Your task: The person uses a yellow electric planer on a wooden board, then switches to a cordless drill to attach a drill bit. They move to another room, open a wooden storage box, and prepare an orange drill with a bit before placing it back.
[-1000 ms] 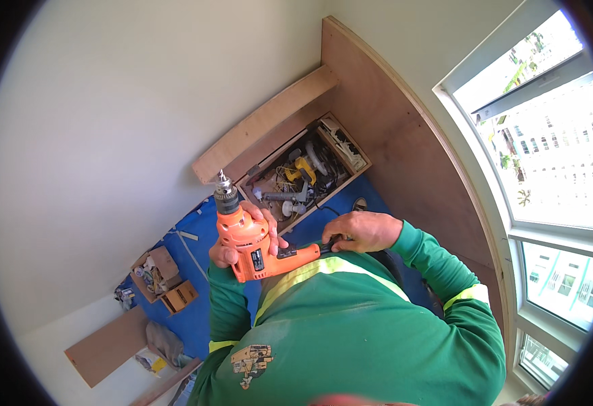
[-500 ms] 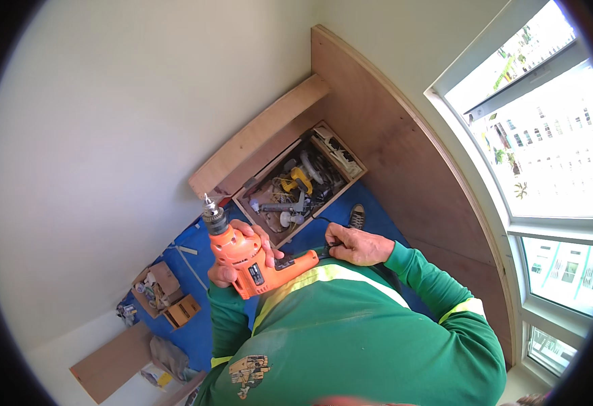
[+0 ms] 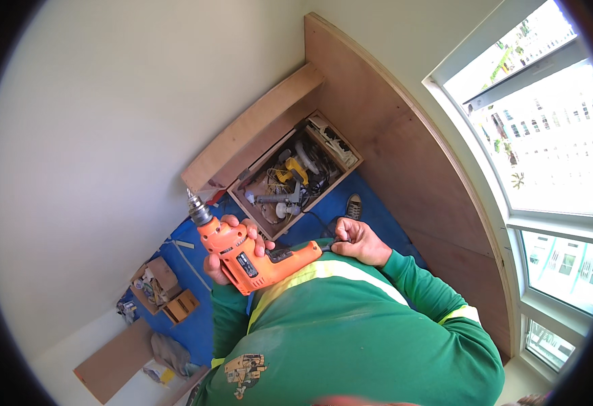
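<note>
An orange power drill (image 3: 246, 257) lies across the front of my body, its metal chuck (image 3: 200, 211) and bit pointing up and to the left. My left hand (image 3: 232, 233) is wrapped round the drill's body just behind the chuck. At the handle's end, my right hand (image 3: 361, 241) is closed in a pinch on the black power cord (image 3: 328, 247) where it leaves the drill. The cord runs on behind my fingers toward the floor, partly hidden.
A wooden toolbox (image 3: 340, 177) full of tools, a yellow one (image 3: 296, 170) among them, stands ahead on blue floor covering (image 3: 202, 325). Wooden panels (image 3: 378, 108) rise behind it. Windows (image 3: 547, 149) line the right; a cardboard box (image 3: 162, 274) sits at left.
The drill and my left hand have shifted slightly left and upward. My right hand has moved a little right, its fingers still closed by the handle's end. The view has tilted slightly.
</note>
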`<action>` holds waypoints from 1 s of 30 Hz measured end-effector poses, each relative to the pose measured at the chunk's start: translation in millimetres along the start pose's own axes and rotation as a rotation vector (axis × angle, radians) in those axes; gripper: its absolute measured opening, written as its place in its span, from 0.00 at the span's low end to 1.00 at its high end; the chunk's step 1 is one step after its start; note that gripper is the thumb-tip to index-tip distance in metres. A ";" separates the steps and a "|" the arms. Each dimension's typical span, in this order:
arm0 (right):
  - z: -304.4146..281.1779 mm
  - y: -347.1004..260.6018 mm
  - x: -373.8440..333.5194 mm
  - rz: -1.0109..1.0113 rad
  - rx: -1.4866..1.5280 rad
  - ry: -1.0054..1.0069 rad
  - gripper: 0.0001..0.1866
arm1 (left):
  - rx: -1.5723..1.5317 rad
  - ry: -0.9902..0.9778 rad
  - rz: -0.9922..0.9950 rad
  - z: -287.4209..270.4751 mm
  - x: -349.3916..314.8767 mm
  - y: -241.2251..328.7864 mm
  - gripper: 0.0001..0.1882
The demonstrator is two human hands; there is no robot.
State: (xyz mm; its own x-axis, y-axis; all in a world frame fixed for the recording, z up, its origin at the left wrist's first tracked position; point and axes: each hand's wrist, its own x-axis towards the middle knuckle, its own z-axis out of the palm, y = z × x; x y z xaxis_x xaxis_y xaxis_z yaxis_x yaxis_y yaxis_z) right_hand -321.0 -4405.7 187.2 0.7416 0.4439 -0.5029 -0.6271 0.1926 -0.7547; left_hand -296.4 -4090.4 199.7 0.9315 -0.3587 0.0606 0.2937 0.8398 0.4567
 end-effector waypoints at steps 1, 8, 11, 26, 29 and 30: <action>0.3 -6.1 -3.6 -0.119 -0.331 -0.025 0.14 | 0.000 0.025 -0.004 -0.5 -1.8 -0.4 0.39; 16.1 -33.1 -15.4 -0.360 -1.335 0.019 0.11 | 0.025 0.070 0.017 -0.2 -11.5 1.3 0.41; 21.8 -37.1 -8.9 -0.381 -1.422 0.036 0.10 | 0.010 0.080 0.044 -1.2 -16.1 -0.1 0.41; 35.8 -64.6 3.2 -0.299 -1.483 -0.146 0.10 | 0.116 0.107 0.090 7.6 -24.7 7.8 0.40; 30.5 -66.8 -2.4 -0.249 -1.405 -0.159 0.11 | 0.133 0.059 0.089 12.9 -20.1 12.0 0.40; 25.3 -63.9 -3.4 -0.242 -1.285 -0.151 0.09 | 0.154 0.038 0.089 14.0 -18.4 13.4 0.40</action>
State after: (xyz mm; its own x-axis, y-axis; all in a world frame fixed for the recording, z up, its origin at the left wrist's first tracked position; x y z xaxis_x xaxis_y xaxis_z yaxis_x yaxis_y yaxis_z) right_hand -289.4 -4397.4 247.8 0.7165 0.6245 -0.3107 0.2509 -0.6464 -0.7206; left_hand -312.6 -4078.2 217.1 0.9607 -0.2673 0.0746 0.1759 0.7943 0.5816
